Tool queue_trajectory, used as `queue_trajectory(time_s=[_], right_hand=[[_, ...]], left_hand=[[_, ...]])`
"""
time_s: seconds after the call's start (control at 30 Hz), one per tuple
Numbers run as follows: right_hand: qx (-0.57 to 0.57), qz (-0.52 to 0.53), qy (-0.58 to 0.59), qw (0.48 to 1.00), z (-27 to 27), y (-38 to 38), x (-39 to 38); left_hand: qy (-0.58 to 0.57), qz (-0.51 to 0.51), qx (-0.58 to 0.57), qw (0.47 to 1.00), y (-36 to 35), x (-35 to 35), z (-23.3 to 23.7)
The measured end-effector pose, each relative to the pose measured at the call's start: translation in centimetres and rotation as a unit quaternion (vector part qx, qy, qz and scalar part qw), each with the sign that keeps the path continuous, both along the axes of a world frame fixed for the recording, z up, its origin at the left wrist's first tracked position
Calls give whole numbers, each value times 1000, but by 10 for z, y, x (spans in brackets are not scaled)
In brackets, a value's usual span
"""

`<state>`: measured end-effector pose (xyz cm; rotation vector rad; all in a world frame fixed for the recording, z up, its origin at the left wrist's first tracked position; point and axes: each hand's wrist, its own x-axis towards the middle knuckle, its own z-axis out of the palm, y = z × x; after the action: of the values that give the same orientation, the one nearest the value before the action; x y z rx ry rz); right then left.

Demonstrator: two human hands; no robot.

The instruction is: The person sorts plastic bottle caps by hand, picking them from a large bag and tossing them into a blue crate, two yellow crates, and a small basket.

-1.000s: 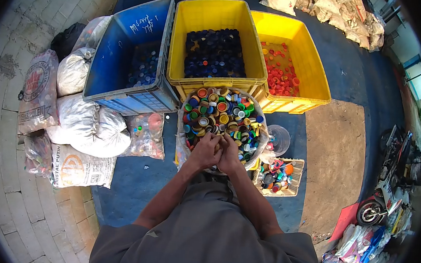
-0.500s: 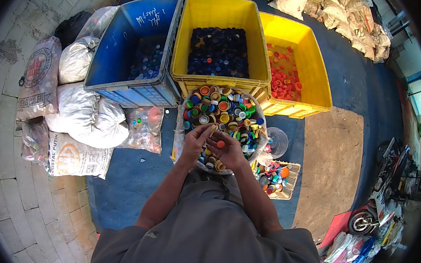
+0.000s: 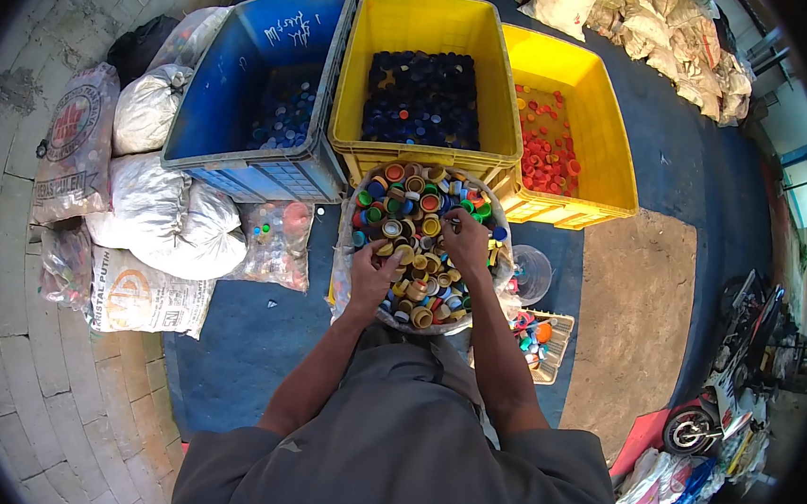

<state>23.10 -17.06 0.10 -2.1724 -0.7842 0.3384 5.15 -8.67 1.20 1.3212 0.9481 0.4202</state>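
Observation:
A round sack [image 3: 345,247] full of mixed bottle caps [image 3: 417,286] stands right before my body. Over its left part, my left hand [image 3: 373,273] is closed at the fingertips around a yellowish cap [image 3: 385,249]. My right hand [image 3: 466,245] reaches into the caps at the right side, fingers bent down among them; what they pinch, if anything, is too small to make out. The two hands are apart, with brown, gold and white caps between them.
Beyond the sack stand a blue crate [image 3: 249,169], a yellow crate with dark caps [image 3: 432,13] and a yellow crate with red caps [image 3: 580,62]. A small basket [image 3: 555,349] sits at the right, stuffed sacks [image 3: 174,220] at the left.
My hands have moved apart. The right one has gone up and right to the caps, and the red cap near it no longer shows there. My left hand has shifted slightly down and left.

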Motion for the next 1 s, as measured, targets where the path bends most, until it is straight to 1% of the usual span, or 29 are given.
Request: queue_trajectory(time_s=[0.03, 0.17, 0.2, 0.3, 0.33, 0.43, 0.47, 0.57, 0.63, 0.67, 0.7, 0.73, 0.77, 0.8, 0.83, 0.87, 0.9, 0.97, 1.0], right_hand=[[-2, 29, -58, 998, -1, 7, 5], [-130, 86, -106, 982, -1, 36, 11], [-159, 107, -95, 977, -5, 41, 13], [-152, 110, -104, 977, -17, 44, 12], [-145, 114, -88, 979, -21, 46, 13], [-103, 88, -90, 987, -29, 40, 9], [-79, 96, -96, 988, -33, 37, 10], [37, 55, -140, 988, -51, 35, 13], [39, 16, -49, 998, -48, 28, 12], [40, -4, -2, 999, -46, 22, 10], [117, -22, 200, 973, -42, 16, 7], [190, -40, 392, 899, -37, 8, 0], [255, -57, 565, 783, -31, -3, -8], [304, -50, 618, 723, -13, -10, -24], [310, -56, 645, 696, -10, -16, -36], [316, -62, 671, 668, -8, -21, -46], [322, -67, 696, 638, -7, -26, -55], [328, -98, 708, 618, -18, -33, -72], [331, -114, 714, 607, -22, -35, -75]], left_hand=[[1, 22, 6, 1000, -1, -3, -6], [-34, 68, -59, 995, -6, -18, -13], [-38, 74, -65, 994, -5, -22, -13], [-42, 100, -91, 990, -4, -36, -13], [-42, 108, -102, 988, -3, -40, -14], [-15, 128, -96, 987, -4, -50, -11], [-15, 129, -96, 987, -4, -51, -14], [-24, 121, -99, 987, -4, -52, -18], [-42, 102, -104, 988, -3, -49, -15], [-59, 84, -84, 991, -3, -47, -13], [-77, 65, -64, 993, -4, -42, -11], [-94, 45, -45, 994, -5, -37, -10], [-68, 16, 3, 998, -5, -33, -9], [-44, -14, 52, 998, -4, -28, -9], [-21, -43, 101, 994, -2, -19, 3], [-24, -81, 124, 989, -4, -13, 17], [-30, -114, 179, 977, -5, -7, 18], [-44, -180, 287, 940, -6, 2, 20], [-56, -209, 297, 930, -7, 6, 17]])
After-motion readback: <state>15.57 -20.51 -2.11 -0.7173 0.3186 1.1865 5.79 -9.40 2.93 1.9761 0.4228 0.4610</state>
